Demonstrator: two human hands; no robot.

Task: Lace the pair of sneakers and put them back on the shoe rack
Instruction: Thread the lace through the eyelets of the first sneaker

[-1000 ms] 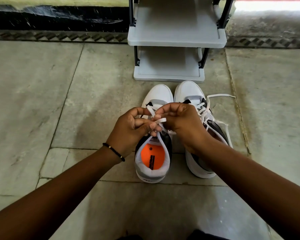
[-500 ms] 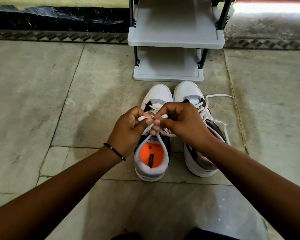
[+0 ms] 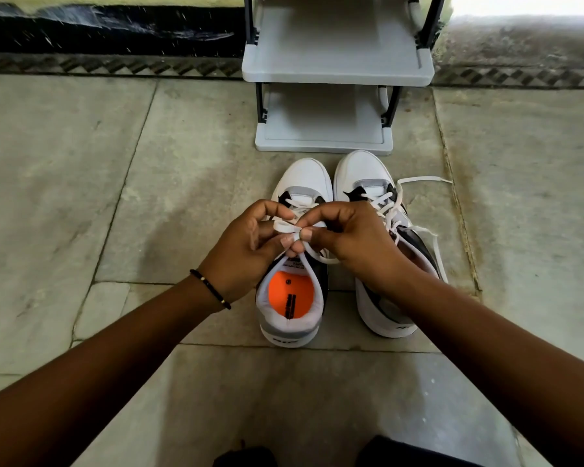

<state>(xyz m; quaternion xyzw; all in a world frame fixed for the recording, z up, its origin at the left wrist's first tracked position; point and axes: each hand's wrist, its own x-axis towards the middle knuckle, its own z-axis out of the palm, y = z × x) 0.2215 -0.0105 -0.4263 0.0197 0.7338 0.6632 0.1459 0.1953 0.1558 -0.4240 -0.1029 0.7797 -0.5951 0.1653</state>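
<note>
Two white, grey and black sneakers stand side by side on the stone floor, toes toward the rack. The left sneaker (image 3: pixel 300 183) has an orange insole, and its white lace (image 3: pixel 284 226) is pinched between both hands above the tongue. My left hand (image 3: pixel 243 254) holds one loop and my right hand (image 3: pixel 351 241) holds the other strand, fingertips touching. The right sneaker (image 3: pixel 364 170) is laced, its loose lace ends (image 3: pixel 418 179) trailing to the right; my right forearm covers part of it. The grey shoe rack (image 3: pixel 338 67) stands just beyond the toes.
The rack has a lower shelf (image 3: pixel 324 143) at floor level and an upper shelf, held by black posts. A dark wall base and patterned floor border (image 3: pixel 115 64) run behind it. Dark clothing at my knees (image 3: pixel 402 453) shows at the bottom edge.
Both hands have shifted slightly away from me over the left sneaker while working the lace, and a small loop now shows between the fingertips. The sneakers have stayed in place.
</note>
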